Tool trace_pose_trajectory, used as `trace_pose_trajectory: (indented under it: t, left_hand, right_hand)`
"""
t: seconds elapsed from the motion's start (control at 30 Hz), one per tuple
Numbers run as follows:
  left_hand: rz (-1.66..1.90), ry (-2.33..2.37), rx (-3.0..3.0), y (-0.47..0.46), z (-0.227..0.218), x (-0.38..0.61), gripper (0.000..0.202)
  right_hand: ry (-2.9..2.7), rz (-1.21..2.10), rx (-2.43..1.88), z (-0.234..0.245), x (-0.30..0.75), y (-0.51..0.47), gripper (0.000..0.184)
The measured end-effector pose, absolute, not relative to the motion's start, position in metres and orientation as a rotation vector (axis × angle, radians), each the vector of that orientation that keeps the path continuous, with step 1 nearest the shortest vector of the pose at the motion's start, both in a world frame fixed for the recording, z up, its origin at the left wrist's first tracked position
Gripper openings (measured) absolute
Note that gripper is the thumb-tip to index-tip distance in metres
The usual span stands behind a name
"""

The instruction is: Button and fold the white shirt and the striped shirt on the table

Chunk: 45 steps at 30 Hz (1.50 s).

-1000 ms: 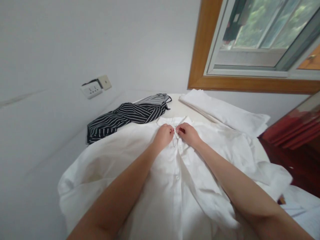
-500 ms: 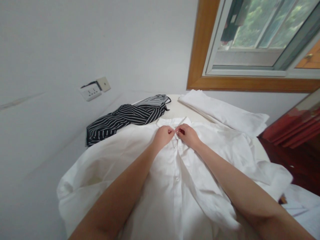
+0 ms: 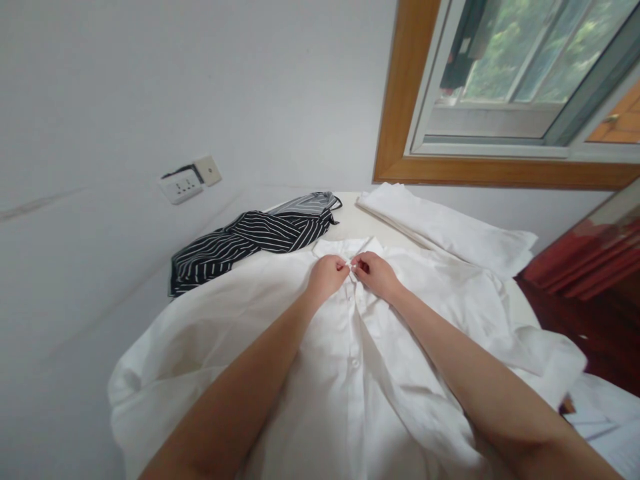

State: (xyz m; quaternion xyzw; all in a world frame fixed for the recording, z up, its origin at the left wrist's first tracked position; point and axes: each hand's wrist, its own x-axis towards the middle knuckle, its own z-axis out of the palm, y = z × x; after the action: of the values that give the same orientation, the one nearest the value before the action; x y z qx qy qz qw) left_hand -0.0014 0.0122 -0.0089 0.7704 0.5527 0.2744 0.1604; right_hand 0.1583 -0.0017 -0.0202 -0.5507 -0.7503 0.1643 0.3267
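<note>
A shirt (image 3: 313,393) pinched just below its collar (image 3: 373,245)

The left hand (image 3: 327,277) has thumb and fingers (image 3: 343,265) closed on the white edge of the front. Facing it, the right hand (image 3: 376,275) pinches the same spot, its fingertips together and the other fingers loosely curled. From here I cannot tell whether a button sits between the tips. The shirt lies front up across the table (image 3: 350,223), collar at the far end, and one button (image 3: 355,363) shows on the nearer front. The right side of the front lies in loose folds beneath the right arm.

Beyond the collar, at far left, a striped black cloth (image 3: 265,228) is bunched up along the table's edge; at far right rests a folded white cloth (image 3: 445,223). Behind, a socket (image 3: 181,186) is set in the wall (image 3: 280,87), left of a wood-framed window (image 3: 500,120). Red fabric (image 3: 595,260) hangs at right, above a dark red floor (image 3: 560,313).
</note>
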Motion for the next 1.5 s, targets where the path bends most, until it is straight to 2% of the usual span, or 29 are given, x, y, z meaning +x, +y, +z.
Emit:
trace_pose_trajectory:
  t: [0.27,0.63,0.8,1.03,1.3,1.5]
  left_hand:
    - [0.869,1.625,2.021,0.012,-0.011,0.001,0.011]
    - [0.811,1.551,2.127,0.018,-0.010,-0.004,0.018]
    - [0.889,1.498,2.057,0.025,-0.017,-0.005,0.016]
    - [0.946,1.465,1.963,0.026,-0.021,-0.007,0.014]
    - [0.874,1.453,2.015,0.026,-0.019,-0.007,0.016]
    - [0.894,1.504,2.060,0.019,-0.013,-0.006,0.014]
  right_hand:
    - [-1.905,0.431,-1.447,-0.022,0.158,-0.003,0.017]
    - [-1.827,0.540,-1.278,-0.020,0.159,-0.006,0.019]
    - [-1.886,0.434,-1.251,-0.016,0.161,-0.011,0.017]
    - [-2.108,0.336,-1.157,-0.009,0.167,-0.013,0.027]
    - [-2.260,0.131,-1.243,-0.008,0.163,-0.016,0.025]
    - [-2.221,0.127,-1.234,-0.009,0.164,-0.018,0.025]
